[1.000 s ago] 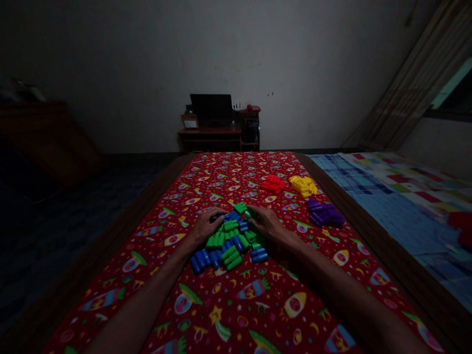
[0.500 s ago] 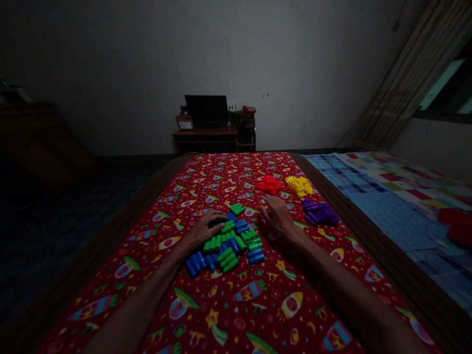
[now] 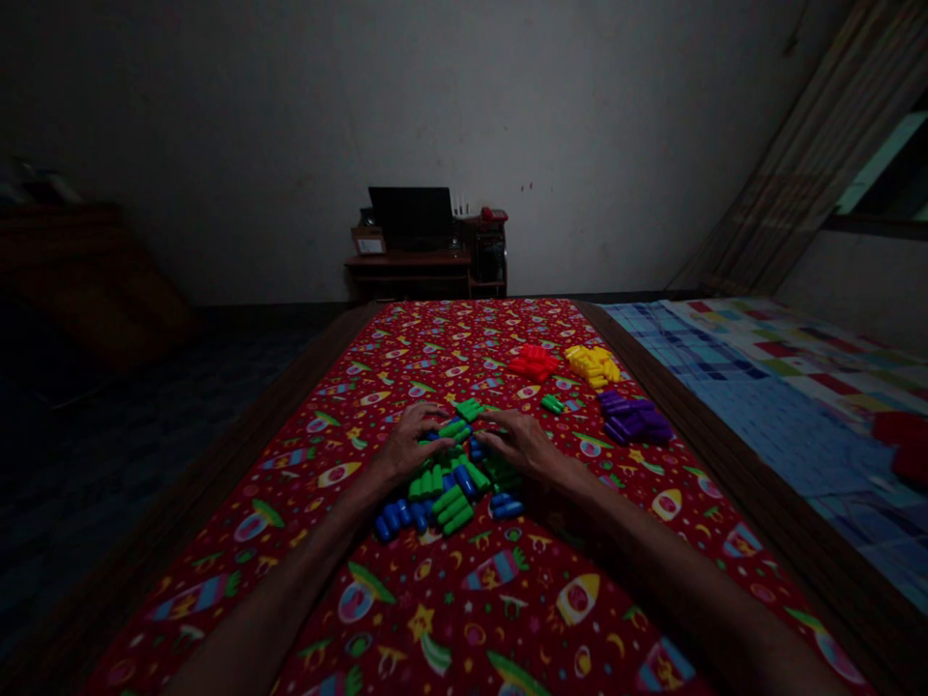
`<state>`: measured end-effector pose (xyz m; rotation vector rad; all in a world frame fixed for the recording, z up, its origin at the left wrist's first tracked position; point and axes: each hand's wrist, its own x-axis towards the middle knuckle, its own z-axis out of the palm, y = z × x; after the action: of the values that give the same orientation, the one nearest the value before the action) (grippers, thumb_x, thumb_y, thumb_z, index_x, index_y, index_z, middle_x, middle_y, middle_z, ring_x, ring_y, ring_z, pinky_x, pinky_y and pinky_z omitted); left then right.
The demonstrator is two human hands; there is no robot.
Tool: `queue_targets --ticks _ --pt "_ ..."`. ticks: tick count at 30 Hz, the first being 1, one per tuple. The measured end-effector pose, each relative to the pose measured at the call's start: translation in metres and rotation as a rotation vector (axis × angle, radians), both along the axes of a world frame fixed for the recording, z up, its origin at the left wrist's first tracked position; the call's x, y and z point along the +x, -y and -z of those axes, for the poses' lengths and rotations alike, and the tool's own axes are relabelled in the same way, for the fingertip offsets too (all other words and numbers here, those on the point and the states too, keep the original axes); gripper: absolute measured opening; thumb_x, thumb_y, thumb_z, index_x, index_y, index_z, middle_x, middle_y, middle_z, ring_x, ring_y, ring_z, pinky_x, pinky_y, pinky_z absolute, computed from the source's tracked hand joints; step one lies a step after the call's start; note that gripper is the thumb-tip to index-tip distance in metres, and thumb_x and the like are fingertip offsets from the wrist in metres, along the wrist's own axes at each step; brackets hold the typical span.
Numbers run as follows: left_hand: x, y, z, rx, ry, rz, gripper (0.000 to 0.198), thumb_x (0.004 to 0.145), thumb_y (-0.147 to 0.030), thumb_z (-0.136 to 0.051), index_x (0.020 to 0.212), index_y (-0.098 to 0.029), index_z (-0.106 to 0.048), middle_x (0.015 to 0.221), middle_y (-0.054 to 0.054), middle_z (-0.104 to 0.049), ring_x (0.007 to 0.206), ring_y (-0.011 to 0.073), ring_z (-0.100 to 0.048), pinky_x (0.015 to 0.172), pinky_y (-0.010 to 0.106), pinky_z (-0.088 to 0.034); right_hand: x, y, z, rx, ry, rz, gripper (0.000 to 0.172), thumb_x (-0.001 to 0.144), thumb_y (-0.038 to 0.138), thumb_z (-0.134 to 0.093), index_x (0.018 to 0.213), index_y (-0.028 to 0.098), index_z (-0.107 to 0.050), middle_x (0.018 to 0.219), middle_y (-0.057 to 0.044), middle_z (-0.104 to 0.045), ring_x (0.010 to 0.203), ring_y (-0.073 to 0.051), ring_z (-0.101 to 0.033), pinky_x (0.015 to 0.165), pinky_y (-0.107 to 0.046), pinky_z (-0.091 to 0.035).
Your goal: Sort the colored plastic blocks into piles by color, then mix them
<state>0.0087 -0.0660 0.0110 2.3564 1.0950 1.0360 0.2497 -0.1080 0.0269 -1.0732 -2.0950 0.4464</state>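
A mixed heap of green blocks [image 3: 453,509] and blue blocks [image 3: 464,480], each shaped like short rounded tubes joined side by side, lies on the red patterned cloth. At its left edge is my left hand [image 3: 412,447], its thumb and fingers around a green block [image 3: 454,431] just above the heap. From the right my right hand [image 3: 523,445] reaches over the heap, fingers apart and curved, thumb beside a blue block [image 3: 477,449]; its palm hides some pieces. A single green block [image 3: 552,404] lies apart, beyond my right hand.
Separate piles of red blocks [image 3: 534,363], yellow blocks [image 3: 593,366] and purple blocks [image 3: 635,420] lie toward the right edge of the cloth [image 3: 406,619]. Beyond it, a small desk [image 3: 410,259] carries a dark monitor [image 3: 411,217]. Bedding [image 3: 717,396] spreads on the right.
My right hand has moved left and nearer to the heap, leaving a green block on the cloth where it was. The green block at my left fingertips has risen slightly.
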Motion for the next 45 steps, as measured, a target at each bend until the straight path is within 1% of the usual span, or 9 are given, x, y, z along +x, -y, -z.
queue_targets --ticks 5,11,18,26,29,32,36,41,45 --pt "0.019 0.014 -0.013 0.071 -0.062 0.082 0.018 0.079 -0.040 -0.068 0.076 -0.022 -0.072 0.108 0.008 -0.068 0.111 0.0255 -0.056 0.098 0.044 -0.044 -0.003 -0.002 -0.009 -0.059 0.050 -0.074 0.026 0.091 0.027 -0.054 0.109 0.019 -0.069 0.095 -0.005 -0.074 0.078 -0.015 -0.066 0.068 -0.022 -0.046" --pt "-0.015 0.007 -0.017 -0.116 -0.345 -0.145 0.032 0.081 -0.051 -0.059 0.081 -0.021 -0.070 0.088 0.007 -0.065 0.080 0.0220 -0.062 0.074 0.034 -0.049 0.049 -0.029 -0.008 0.075 0.140 0.355 0.022 0.090 0.027 -0.052 0.094 0.016 -0.070 0.086 -0.009 -0.071 0.078 -0.020 -0.062 0.071 -0.028 -0.044" --pt "-0.029 0.006 -0.021 -0.288 -0.509 -0.131 0.029 0.075 -0.046 -0.062 0.090 -0.022 -0.068 0.087 0.005 -0.069 0.080 0.0224 -0.065 0.067 0.029 -0.047 0.083 -0.034 0.011 0.199 0.374 0.598 0.019 0.084 0.030 -0.057 0.093 0.016 -0.066 0.095 -0.014 -0.066 0.097 -0.028 -0.054 0.083 -0.038 -0.042" --pt "0.002 0.015 -0.034 -0.317 -0.057 -0.164 0.034 0.069 -0.037 -0.065 0.100 -0.022 -0.068 0.090 0.003 -0.073 0.078 0.0223 -0.068 0.063 0.031 -0.054 0.030 -0.011 -0.015 0.093 0.016 0.180 0.023 0.092 0.027 -0.050 0.101 0.017 -0.069 0.094 -0.009 -0.073 0.083 -0.019 -0.068 0.076 -0.028 -0.048" --pt "0.021 0.027 -0.037 -0.349 0.127 -0.086 0.040 0.070 -0.041 -0.066 0.104 -0.020 -0.066 0.094 0.005 -0.074 0.082 0.0223 -0.070 0.069 0.033 -0.057 0.002 0.005 -0.020 -0.025 -0.060 -0.028 0.030 0.092 0.033 -0.052 0.115 0.020 -0.066 0.102 -0.006 -0.074 0.086 -0.018 -0.069 0.074 -0.025 -0.049" --pt "0.032 0.036 -0.037 -0.315 0.157 0.004 0.039 0.072 -0.041 -0.067 0.103 -0.019 -0.065 0.096 0.006 -0.074 0.087 0.0218 -0.070 0.079 0.035 -0.057 -0.004 0.005 -0.022 -0.076 -0.044 -0.077 0.029 0.091 0.029 -0.052 0.113 0.020 -0.068 0.098 -0.005 -0.074 0.080 -0.016 -0.068 0.071 -0.024 -0.049" --pt "0.027 0.031 -0.038 -0.239 0.117 -0.023 0.036 0.078 -0.041 -0.061 0.106 -0.019 -0.065 0.102 0.007 -0.073 0.090 0.0212 -0.069 0.081 0.036 -0.057 0.031 -0.020 -0.023 -0.051 -0.086 0.214 0.025 0.089 0.025 -0.053 0.103 0.016 -0.072 0.089 -0.006 -0.075 0.078 -0.017 -0.068 0.070 -0.024 -0.048" --pt "0.024 -0.004 -0.033 -0.044 -0.050 -0.116 0.025 0.085 -0.035 -0.052 0.096 -0.020 -0.068 0.103 0.007 -0.071 0.098 0.0217 -0.065 0.090 0.037 -0.052 0.088 -0.042 -0.014 0.000 -0.058 0.695 0.028 0.089 0.024 -0.051 0.104 0.012 -0.071 0.097 -0.011 -0.073 0.085 -0.020 -0.067 0.076 -0.028 -0.046" --pt "0.044 -0.034 -0.021 -0.057 -0.178 -0.159 0.026 0.079 -0.027 -0.058 0.100 -0.017 -0.069 0.108 0.011 -0.069 0.107 0.0256 -0.062 0.097 0.041 -0.047 0.098 -0.038 -0.008 -0.046 0.198 0.675 0.026 0.091 0.026 -0.050 0.092 0.015 -0.073 0.085 -0.010 -0.073 0.077 -0.019 -0.065 0.068 -0.026 -0.041"
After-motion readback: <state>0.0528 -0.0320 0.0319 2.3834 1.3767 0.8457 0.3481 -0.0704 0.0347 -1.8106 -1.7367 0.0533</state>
